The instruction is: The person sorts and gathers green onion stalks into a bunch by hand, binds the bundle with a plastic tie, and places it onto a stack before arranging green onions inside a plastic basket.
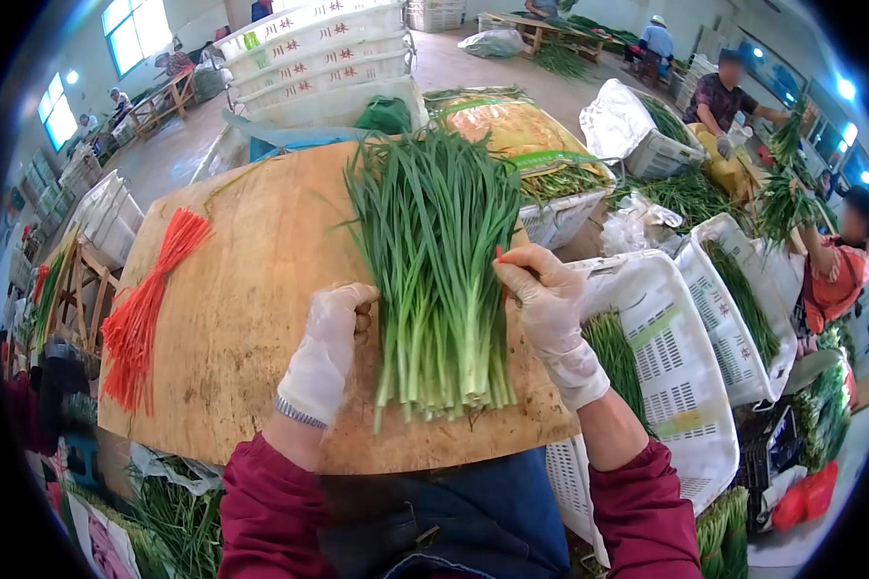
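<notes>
A thick bunch of garlic chives [444,261] lies on the wooden board [261,318], leaf tips away from me and pale stem ends toward me. Close against its left side, my gloved left hand [330,333] is closed with the fingers curled under; what they hold, if anything, is hidden. At the right side of the bunch my gloved right hand [547,289] is closed, pinching a thin red tie [500,255] between thumb and finger. Any part of the tie beneath the stems is out of sight. A bundle of red ties [154,309] lies at the board's left.
Stacked white crates [319,58] stand beyond the board. More white crates [666,376] with greens are at the right, near a yellow sack [512,125]. Loose greens [179,526] lie below left. Co-workers [729,96] handle greens at the far right.
</notes>
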The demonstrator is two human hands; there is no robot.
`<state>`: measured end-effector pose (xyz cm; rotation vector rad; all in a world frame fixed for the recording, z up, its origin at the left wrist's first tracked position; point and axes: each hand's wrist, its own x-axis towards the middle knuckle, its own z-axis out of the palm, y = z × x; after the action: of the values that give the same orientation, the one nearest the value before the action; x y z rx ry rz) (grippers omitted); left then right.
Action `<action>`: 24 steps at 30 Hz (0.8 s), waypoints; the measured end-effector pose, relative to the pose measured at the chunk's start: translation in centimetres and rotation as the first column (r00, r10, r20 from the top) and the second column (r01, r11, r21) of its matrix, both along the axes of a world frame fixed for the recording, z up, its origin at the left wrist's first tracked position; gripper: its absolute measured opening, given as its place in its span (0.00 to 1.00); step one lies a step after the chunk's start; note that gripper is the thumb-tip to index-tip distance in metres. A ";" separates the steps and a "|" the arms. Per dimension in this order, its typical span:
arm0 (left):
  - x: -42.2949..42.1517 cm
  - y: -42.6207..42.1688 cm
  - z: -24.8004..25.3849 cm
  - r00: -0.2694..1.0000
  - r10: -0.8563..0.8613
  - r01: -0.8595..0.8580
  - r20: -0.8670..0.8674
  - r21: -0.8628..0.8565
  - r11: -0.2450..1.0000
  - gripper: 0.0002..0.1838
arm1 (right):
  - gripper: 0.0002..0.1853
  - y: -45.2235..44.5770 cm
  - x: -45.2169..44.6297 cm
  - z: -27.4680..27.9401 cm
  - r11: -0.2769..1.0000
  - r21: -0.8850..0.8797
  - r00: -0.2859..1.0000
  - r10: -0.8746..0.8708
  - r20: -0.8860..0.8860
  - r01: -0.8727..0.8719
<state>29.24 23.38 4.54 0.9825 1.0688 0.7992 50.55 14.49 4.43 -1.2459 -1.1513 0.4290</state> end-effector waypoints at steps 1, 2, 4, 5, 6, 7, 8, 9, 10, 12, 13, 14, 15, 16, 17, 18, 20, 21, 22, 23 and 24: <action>0.1 -0.1 0.8 1.000 0.013 -0.013 -0.015 0.000 1.000 0.05 | 0.04 0.3 -0.6 0.2 0.999 0.036 0.998 0.003 0.068 -0.006; 0.4 -0.2 1.7 0.999 0.028 -0.028 -0.031 0.000 1.000 0.06 | 0.03 0.8 -1.2 0.2 0.998 0.061 0.994 0.023 0.109 -0.030; 0.1 0.0 2.4 0.996 0.043 -0.043 -0.079 -0.001 0.999 0.06 | 0.03 1.9 -2.4 0.2 0.991 0.107 0.980 0.064 0.190 -0.086; -0.1 0.3 2.2 0.993 0.041 -0.041 -0.110 -0.002 0.999 0.07 | 0.03 2.7 -3.0 -0.2 0.980 0.166 0.972 0.067 0.224 -0.106; -0.3 0.7 1.8 0.990 0.038 -0.038 -0.139 -0.003 0.999 0.09 | 0.03 3.2 -3.7 -0.4 0.974 0.197 0.955 0.047 0.293 -0.108; -0.6 1.6 0.4 0.982 0.037 -0.002 -0.188 0.184 0.983 0.08 | 0.04 3.6 -4.4 -0.5 0.967 0.227 0.933 0.024 0.360 -0.112; -1.2 2.3 -0.7 0.975 0.024 0.077 -0.223 0.434 0.897 0.08 | 0.04 4.0 -5.0 -0.6 0.960 0.256 0.905 -0.002 0.425 -0.118; -2.0 2.6 -1.6 0.965 0.023 0.158 -0.262 0.648 0.745 0.08 | 0.05 4.2 -5.7 -0.7 0.964 0.246 0.887 -0.024 0.462 -0.103; -2.3 3.2 -2.4 0.949 0.006 0.234 -0.314 0.720 0.653 0.09 | 0.05 4.5 -6.4 -1.1 0.962 0.258 0.867 -0.051 0.495 -0.091; -2.4 4.6 -3.1 0.911 -0.036 0.360 -0.412 0.748 0.558 0.09 | 0.05 4.6 -7.2 -0.8 0.968 0.239 0.837 -0.068 0.544 -0.076; -2.4 4.8 -3.5 0.848 0.038 0.432 -0.529 0.731 0.528 0.10 | 0.05 4.8 -7.5 -0.9 0.966 0.248 0.843 -0.072 0.534 -0.074; -2.2 4.8 -3.3 0.767 0.113 0.505 -0.631 0.703 0.501 0.10 | 0.04 5.0 -7.7 -1.1 0.964 0.258 0.849 -0.077 0.523 -0.071; -0.8 3.2 -1.9 0.602 0.308 0.590 -0.737 0.670 0.451 0.10 | 0.04 5.3 -8.0 -1.2 0.961 0.269 0.854 -0.082 0.514 -0.070; 0.6 1.6 -0.4 0.399 0.493 0.670 -0.773 0.613 0.419 0.11 | 0.04 5.3 -8.1 -0.9 0.956 0.277 0.859 -0.064 0.508 -0.093; 1.4 0.1 1.3 0.588 0.368 0.324 -0.720 0.627 0.708 0.12 | 0.04 5.0 -8.0 -0.2 0.952 0.283 0.862 -0.044 0.505 -0.117; 1.8 -0.5 1.8 0.578 0.364 0.268 -0.730 0.591 0.761 0.13 | 0.04 4.8 -8.0 0.3 0.948 0.286 0.864 -0.024 0.503 -0.140; 2.1 -1.1 1.9 0.561 0.347 0.152 -0.752 0.505 0.850 0.13 | 0.05 4.6 -8.1 1.1 0.943 0.271 0.869 0.036 0.493 -0.193; 1.9 -1.5 1.4 0.592 0.306 0.149 -0.746 0.474 0.868 0.16 | 0.05 4.6 -8.2 1.6 0.941 0.255 0.871 0.075 0.486 -0.223; 1.7 -1.9 1.0 0.614 0.289 0.143 -0.735 0.463 0.875 0.15 | 0.05 4.5 -8.3 1.9 0.938 0.237 0.871 0.116 0.477 -0.254; 1.5 -2.3 0.7 0.636 0.272 0.137 -0.723 0.452 0.881 0.15 | 0.04 4.3 -8.5 2.1 0.944 0.151 0.875 0.203 0.439 -0.294; 1.2 -2.7 0.3 0.657 0.253 0.133 -0.710 0.440 0.888 0.14 | 0.03 4.4 -8.8 1.8 0.950 0.104 0.860 0.217 0.463 -0.296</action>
<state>30.42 20.65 4.85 1.8010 1.6821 0.7136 41.77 18.85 6.27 -1.0670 -1.7269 0.2347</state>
